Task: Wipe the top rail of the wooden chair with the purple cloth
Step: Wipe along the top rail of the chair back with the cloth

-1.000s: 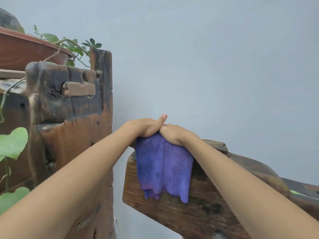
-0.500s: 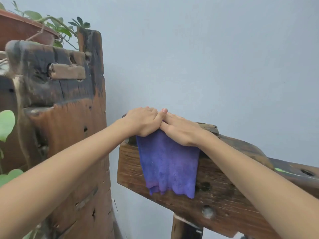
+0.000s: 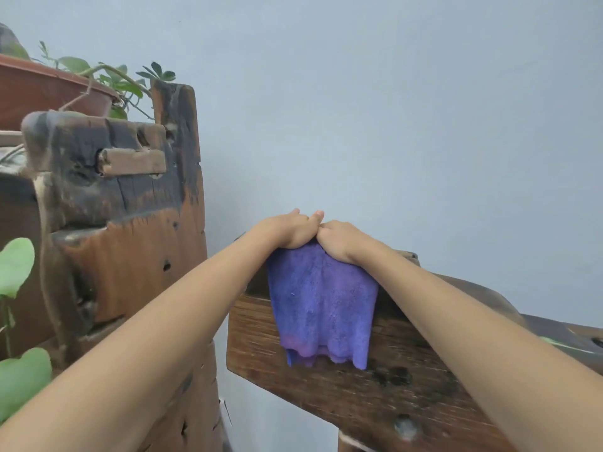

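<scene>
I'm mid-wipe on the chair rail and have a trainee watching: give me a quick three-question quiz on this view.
1. True or false: the purple cloth lies flat on the floor.
2. Multiple choice: where are the left hand and right hand? A) one on the cloth, one on the plant pot; B) both side by side on the cloth at the top rail; C) both hanging free.
3. Fill in: the cloth's loose end hangs down the rail's ____ face, the one toward the camera.

Key: 1 false, it is draped over the rail. 2 B. 3 near.
</scene>
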